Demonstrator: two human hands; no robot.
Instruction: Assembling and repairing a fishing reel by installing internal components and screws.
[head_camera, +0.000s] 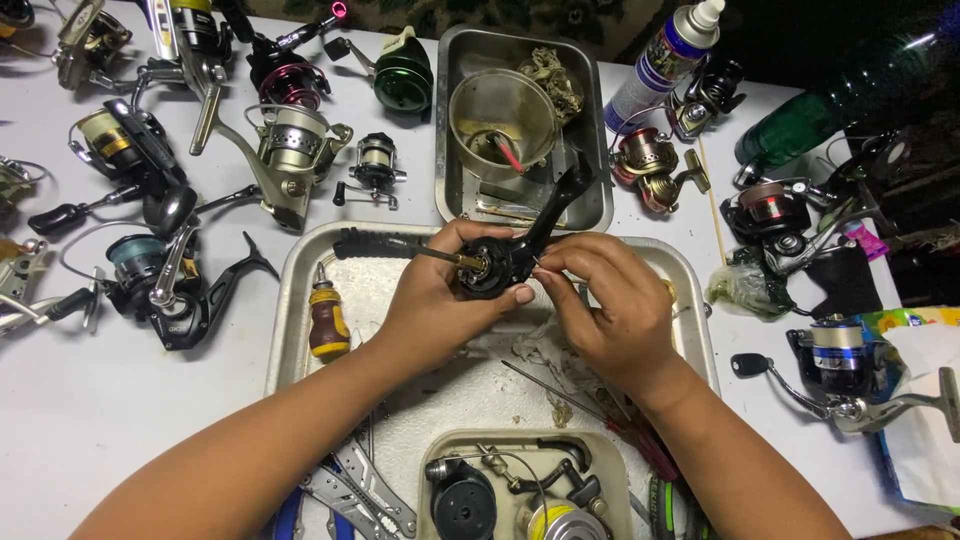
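- Presently, the left hand (435, 300) is curled closed around a black, compact fishing reel body with a brass-coloured shaft (490, 268), thumb and fingers wrapped about its lower side, over the far half of the large shallow steel tray (300, 300).
- Reel body, judged: rigid metal and hard plastic, moderate weight for its size, probably greasy and so slippery; the thin brass shaft at its 9 o'clock and the black angled handle arm (560, 205) running off toward 1 o'clock look the least suitable places to grip. The round housing is the sound hold.
- The right hand (610, 300) is pinched nearly shut at the reel's 3 o'clock edge, fingertips meeting on something too small to identify; whether it holds a part or only touches the housing cannot be told.
- At 9 o'clock of the hands, a stubby screwdriver with a brown and yellow handle (327, 320) lies in the tray.
- At 12 o'clock, a deeper steel pan (470, 50) holds a round metal bowl (500, 110).
- Surface: white tabletop (120, 410), crowded with assembled spinning reels at both sides; a white spray can with blue label (665, 60) stands at 1 o'clock.
- Room: dark beyond the far edge; nothing further discernible.
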